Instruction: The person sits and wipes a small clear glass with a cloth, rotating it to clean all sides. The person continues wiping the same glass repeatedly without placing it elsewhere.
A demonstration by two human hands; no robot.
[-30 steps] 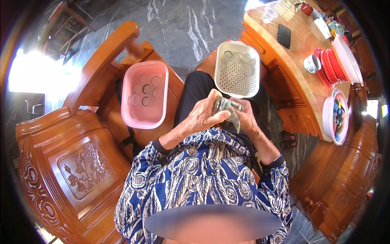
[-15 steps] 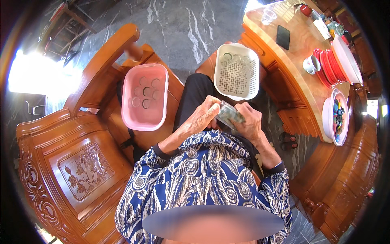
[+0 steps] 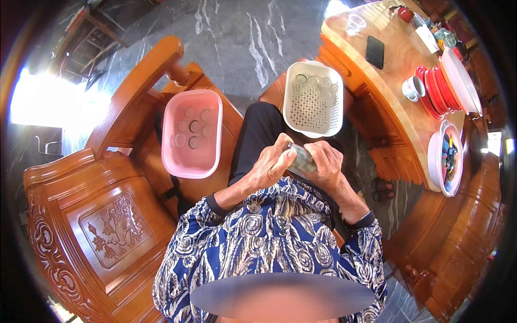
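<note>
Over my lap, a clear glass [image 3: 300, 156] lies tilted between my two hands. My left hand [image 3: 271, 163] is closed round its upper left end, the thumb lying along it. Round the other end wrap the fingers of my right hand [image 3: 326, 161]. Something greenish shows in or behind the glass; I cannot make out what. To the left, a pink basin [image 3: 216, 134] holds several round clear glasses. Ahead and slightly right, a white slotted basket [image 3: 339, 97] has several similar glasses at its far end.
The basin rests on a carved wooden bench [image 3: 118, 226]. On the right, a wooden table [image 3: 344, 46] carries a dark phone [image 3: 375, 52], a white mug [image 3: 413, 88], stacked red-rimmed dishes [image 3: 431, 92] and a pale tub [image 3: 434, 161] of small coloured items. Dark slippers [image 3: 383, 189] lie below.
My hands have shifted slightly with the glass, and the right hand's grip has moved a little up and left. The view has tilted slightly. The basin and basket keep their places.
</note>
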